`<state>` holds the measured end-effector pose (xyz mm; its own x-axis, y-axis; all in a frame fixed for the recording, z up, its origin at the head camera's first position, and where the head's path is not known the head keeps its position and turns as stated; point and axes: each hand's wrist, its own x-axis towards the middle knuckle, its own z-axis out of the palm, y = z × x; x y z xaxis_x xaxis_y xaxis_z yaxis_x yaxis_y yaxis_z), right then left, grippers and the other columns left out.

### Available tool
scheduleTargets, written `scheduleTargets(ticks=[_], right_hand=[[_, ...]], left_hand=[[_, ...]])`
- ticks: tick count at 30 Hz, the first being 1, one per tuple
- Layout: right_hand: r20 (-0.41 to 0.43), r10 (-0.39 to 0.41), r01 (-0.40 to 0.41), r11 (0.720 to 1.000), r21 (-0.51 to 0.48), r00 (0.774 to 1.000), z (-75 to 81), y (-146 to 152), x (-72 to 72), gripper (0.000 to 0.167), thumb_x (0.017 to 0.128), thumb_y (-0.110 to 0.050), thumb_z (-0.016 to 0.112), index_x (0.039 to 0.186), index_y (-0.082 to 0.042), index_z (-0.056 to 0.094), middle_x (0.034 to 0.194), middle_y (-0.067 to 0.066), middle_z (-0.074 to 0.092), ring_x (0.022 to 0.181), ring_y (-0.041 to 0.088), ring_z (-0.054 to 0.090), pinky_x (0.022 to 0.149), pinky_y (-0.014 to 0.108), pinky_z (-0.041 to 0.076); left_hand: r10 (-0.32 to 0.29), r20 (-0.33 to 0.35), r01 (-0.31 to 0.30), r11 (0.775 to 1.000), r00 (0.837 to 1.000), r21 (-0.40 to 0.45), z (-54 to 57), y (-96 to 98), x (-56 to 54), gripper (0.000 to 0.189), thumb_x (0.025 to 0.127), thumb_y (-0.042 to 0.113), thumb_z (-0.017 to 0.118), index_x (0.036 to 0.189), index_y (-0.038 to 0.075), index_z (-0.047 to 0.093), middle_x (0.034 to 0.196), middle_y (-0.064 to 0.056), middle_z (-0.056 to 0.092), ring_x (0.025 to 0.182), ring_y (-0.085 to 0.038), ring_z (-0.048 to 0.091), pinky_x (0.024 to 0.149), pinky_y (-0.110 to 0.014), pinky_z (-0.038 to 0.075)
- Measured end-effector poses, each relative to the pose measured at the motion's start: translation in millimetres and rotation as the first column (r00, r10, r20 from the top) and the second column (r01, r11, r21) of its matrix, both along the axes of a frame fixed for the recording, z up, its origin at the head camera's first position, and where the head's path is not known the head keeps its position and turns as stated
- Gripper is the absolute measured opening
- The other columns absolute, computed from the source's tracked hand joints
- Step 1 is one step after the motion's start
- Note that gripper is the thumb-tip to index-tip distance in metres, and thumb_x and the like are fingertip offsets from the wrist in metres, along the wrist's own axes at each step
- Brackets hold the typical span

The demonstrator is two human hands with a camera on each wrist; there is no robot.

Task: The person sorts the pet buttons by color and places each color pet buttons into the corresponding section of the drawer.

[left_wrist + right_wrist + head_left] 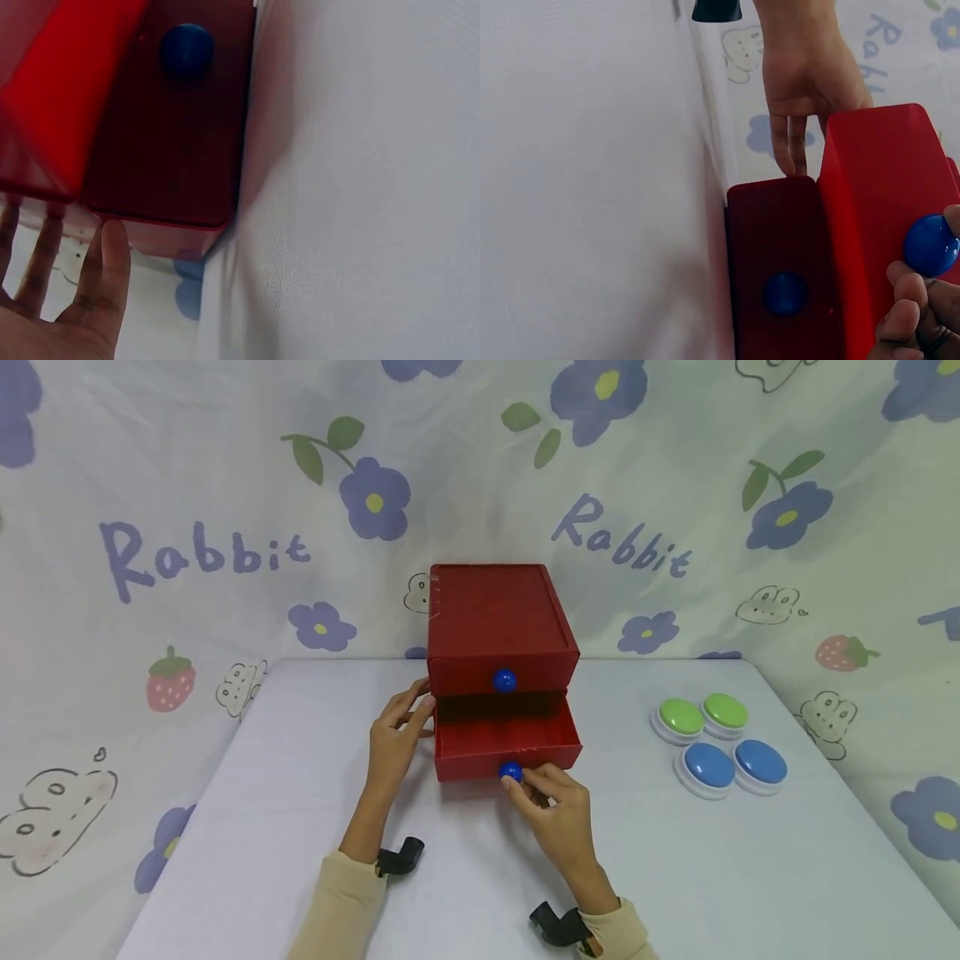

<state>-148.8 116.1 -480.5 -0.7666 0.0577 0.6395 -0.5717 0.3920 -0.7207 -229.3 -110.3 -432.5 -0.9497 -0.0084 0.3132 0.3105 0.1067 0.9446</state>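
Observation:
A red drawer cabinet [491, 610] stands at the back of the table, with blue round knobs on its fronts. Its middle drawer [467, 767] is pulled out and looks bare inside. My right hand [561, 817] pinches that drawer's blue knob [511, 771] between thumb and fingers. With extended fingers, my left hand [393, 739] touches the cabinet's left side. Above the pulled-out drawer, the top drawer's front carries another knob [505, 680] and sits closed. Both wrist views show a closed bottom drawer [772, 232] in shadow, hidden in the head view.
To the right on the white table [637, 877] are two green push buttons [682, 717] and two blue push buttons [709, 766] with white bases. A flowered cloth [465, 460] hangs right behind the cabinet. Dark wrist-worn pieces [401, 857] stick out near both sleeves.

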Motion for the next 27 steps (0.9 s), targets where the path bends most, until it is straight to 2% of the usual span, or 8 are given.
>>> scheduleTargets(ticks=[5, 8, 10, 12, 14, 17, 27], right_hand=[[-0.033, 0.012, -0.012, 1.000, 0.004, 0.999, 0.7, 1, 4.7, 0.009, 0.079, -0.002, 0.084, 0.082, -0.005, 0.076, 0.070, 0.002, 0.057, 0.058, 0.015, 0.051, 0.048, 0.017, 0.044], [-0.079, 0.010, -0.010, 1.000, 0.001, 0.997, 14.6, -2, 15.3, 0.015, 0.074, 0.009, 0.082, 0.078, -0.002, 0.073, 0.068, 0.005, 0.055, 0.055, 0.021, 0.050, 0.044, 0.022, 0.042], [-0.098, 0.009, -0.009, 1.000, 0.000, 0.995, 24.5, -5, 22.2, 0.018, 0.070, 0.015, 0.081, 0.077, 0.001, 0.072, 0.067, 0.006, 0.055, 0.053, 0.025, 0.049, 0.042, 0.026, 0.041], [-0.109, 0.018, -0.018, 1.000, -0.003, 0.994, 32.2, -7, 27.9, 0.019, 0.069, 0.017, 0.080, 0.076, 0.001, 0.071, 0.067, 0.005, 0.054, 0.053, 0.025, 0.048, 0.042, 0.025, 0.041], [-0.113, 0.022, -0.023, 1.000, -0.004, 0.993, 31.5, -8, 29.6, 0.019, 0.069, 0.017, 0.080, 0.077, 0.002, 0.071, 0.067, 0.005, 0.054, 0.053, 0.024, 0.048, 0.043, 0.022, 0.040], [-0.102, 0.022, -0.023, 1.000, 0.001, 0.995, 32.4, -8, 32.4, 0.018, 0.070, 0.016, 0.080, 0.076, 0.002, 0.071, 0.067, 0.007, 0.054, 0.054, 0.023, 0.048, 0.044, 0.018, 0.040], [-0.070, 0.018, -0.017, 1.000, 0.015, 0.997, 35.9, -8, 41.0, 0.018, 0.068, 0.017, 0.081, 0.080, 0.005, 0.074, 0.067, 0.004, 0.055, 0.053, 0.023, 0.049, 0.046, 0.014, 0.040]], left_hand=[[0.005, -0.009, -0.004, 1.000, 1.000, 0.009, -0.8, 0.5, -0.3, 0.039, 0.101, 0.023, 0.063, 0.140, 0.018, 0.061, 0.132, -0.003, 0.061, 0.091, -0.014, 0.065, 0.078, -0.050, 0.060], [-0.002, -0.007, 0.002, 1.000, 1.000, 0.012, -0.4, 1.0, 0.2, 0.039, 0.101, 0.022, 0.063, 0.140, 0.018, 0.061, 0.132, -0.004, 0.061, 0.093, -0.022, 0.065, 0.077, -0.046, 0.061], [0.002, -0.007, -0.002, 1.000, 1.000, 0.008, 0.2, 1.1, 0.2, 0.039, 0.101, 0.021, 0.062, 0.140, 0.018, 0.061, 0.132, -0.004, 0.061, 0.093, -0.022, 0.065, 0.077, -0.046, 0.061], [0.004, -0.008, -0.004, 1.000, 1.000, 0.007, 0.6, 0.8, 0.2, 0.039, 0.101, 0.020, 0.062, 0.140, 0.017, 0.060, 0.133, -0.004, 0.060, 0.094, -0.020, 0.065, 0.079, -0.052, 0.060], [0.008, -0.007, -0.008, 1.000, 1.000, 0.003, 0.2, 0.1, 0.3, 0.039, 0.101, 0.021, 0.062, 0.140, 0.018, 0.060, 0.133, -0.004, 0.060, 0.091, -0.013, 0.064, 0.079, -0.055, 0.058], [0.011, -0.001, -0.011, 1.000, 1.000, -0.003, -0.9, -0.7, 0.9, 0.040, 0.101, 0.023, 0.062, 0.141, 0.019, 0.060, 0.133, -0.003, 0.060, 0.091, -0.012, 0.064, 0.080, -0.055, 0.058], [0.006, -0.009, -0.006, 1.000, 1.000, -0.005, 2.1, -0.2, 1.0, 0.039, 0.101, 0.023, 0.062, 0.140, 0.018, 0.060, 0.133, -0.005, 0.060, 0.096, -0.027, 0.065, 0.079, -0.055, 0.059]])
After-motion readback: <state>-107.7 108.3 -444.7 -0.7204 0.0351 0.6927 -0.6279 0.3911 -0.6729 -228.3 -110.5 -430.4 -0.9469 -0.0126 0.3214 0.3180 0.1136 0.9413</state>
